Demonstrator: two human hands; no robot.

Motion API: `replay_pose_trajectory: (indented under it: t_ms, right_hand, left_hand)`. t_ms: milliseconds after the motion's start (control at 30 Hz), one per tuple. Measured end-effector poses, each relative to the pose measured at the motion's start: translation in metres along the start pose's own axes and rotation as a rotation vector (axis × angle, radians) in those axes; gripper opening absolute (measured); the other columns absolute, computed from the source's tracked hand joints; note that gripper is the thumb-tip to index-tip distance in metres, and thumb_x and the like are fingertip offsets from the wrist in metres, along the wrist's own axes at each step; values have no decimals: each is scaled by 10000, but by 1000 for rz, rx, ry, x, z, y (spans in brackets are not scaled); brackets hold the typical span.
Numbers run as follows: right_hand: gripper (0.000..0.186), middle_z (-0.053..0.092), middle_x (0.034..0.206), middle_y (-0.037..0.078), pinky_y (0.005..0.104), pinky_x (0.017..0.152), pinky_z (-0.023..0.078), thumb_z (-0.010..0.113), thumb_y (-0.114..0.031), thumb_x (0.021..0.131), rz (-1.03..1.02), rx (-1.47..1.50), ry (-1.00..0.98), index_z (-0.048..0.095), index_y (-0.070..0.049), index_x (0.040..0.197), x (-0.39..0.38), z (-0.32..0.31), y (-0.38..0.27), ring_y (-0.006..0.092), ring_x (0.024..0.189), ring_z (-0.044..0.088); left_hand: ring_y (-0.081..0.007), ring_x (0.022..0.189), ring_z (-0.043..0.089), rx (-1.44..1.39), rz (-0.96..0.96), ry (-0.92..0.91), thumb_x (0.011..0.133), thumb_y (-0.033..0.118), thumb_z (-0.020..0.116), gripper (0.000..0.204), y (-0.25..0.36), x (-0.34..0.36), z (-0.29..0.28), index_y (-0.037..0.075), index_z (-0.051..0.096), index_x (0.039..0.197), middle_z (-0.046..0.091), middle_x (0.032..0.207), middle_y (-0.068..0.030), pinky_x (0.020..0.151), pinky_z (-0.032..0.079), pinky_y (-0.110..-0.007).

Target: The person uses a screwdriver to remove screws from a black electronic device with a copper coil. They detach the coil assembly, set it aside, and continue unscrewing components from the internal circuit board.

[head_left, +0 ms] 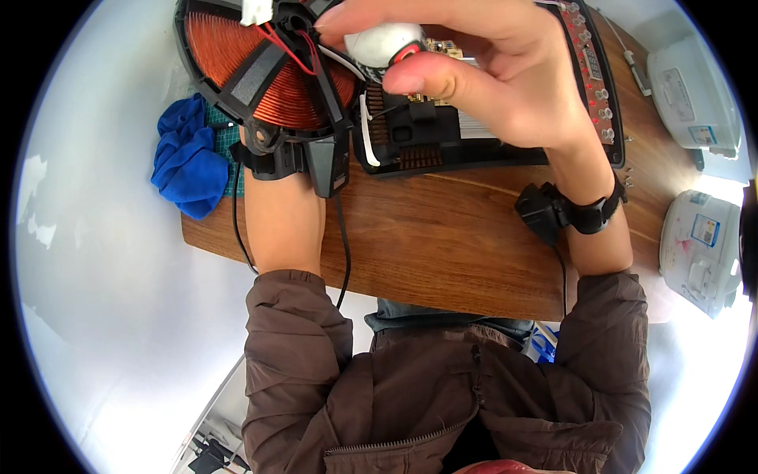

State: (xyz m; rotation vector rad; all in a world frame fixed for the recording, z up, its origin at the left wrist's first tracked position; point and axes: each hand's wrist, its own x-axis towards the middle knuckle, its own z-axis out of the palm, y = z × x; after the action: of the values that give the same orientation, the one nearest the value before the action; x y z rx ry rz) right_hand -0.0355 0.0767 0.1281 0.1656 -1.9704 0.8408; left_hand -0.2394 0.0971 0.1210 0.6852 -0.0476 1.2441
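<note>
My right hand [509, 83] is closed on a rounded white object [379, 46] with a red ring and dark edge at one end, its kind unclear. Thumb and forefinger pinch it above an opened induction cooker base [418, 162]. Left of it a round copper coil [292, 107] in a black spoked frame is raised and tilted. My left forearm [284, 213] runs up beneath the coil, which hides my left hand and its fingers. Red wires [288, 51] with a white plug [257, 11] cross the coil's hub. Circuit parts [442, 49] show behind my right thumb.
A blue cloth [189, 158] lies on the wooden table's [426, 237] left end, by a green mat [224, 141]. Along the cooker's right side is a red-lit control strip [596, 79]. Two white containers [683, 103] stand at the right. Black cables [345, 253] hang from wrist-worn devices [545, 212].
</note>
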Motion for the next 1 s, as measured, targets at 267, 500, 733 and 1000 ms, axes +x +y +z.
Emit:
replay_pose_trajectory:
  t_ms: [267,500,733,1000]
  right_hand:
    - [261,659,1073,123,299,842,492,602,-17,946,-113,-156,12,623,29,1202,3,-2,12,199,919,618]
    - [239,621,957,136,290,798,490,400,-153,992,228,290,344,560,24,998,1,25,-10,178,860,582]
    - [380,543,759,89,242,574,457,423,-359,1117,106,97,467,489,-67,882,-2,46,8,130,618,503]
    - [469,444,610,25,215,428,370,311,-441,1138,94,160,276,474,-135,822,8,41,15,102,457,403]
  left_hand:
    - [-129,667,410,-323,-43,-20,1069,266,460,283,-1,3,-11,95,498,846,413,720,9,654,405,-277]
    - [-132,673,418,-423,36,-24,1061,264,471,271,10,-18,-23,93,502,853,418,728,7,660,411,-279]
    - [-135,676,425,-177,175,143,1054,257,482,261,4,-33,-47,90,508,856,426,734,3,661,416,-280]
    - [-138,680,433,-90,226,251,1047,250,495,250,1,-40,-61,86,515,859,434,740,-2,662,422,-281]
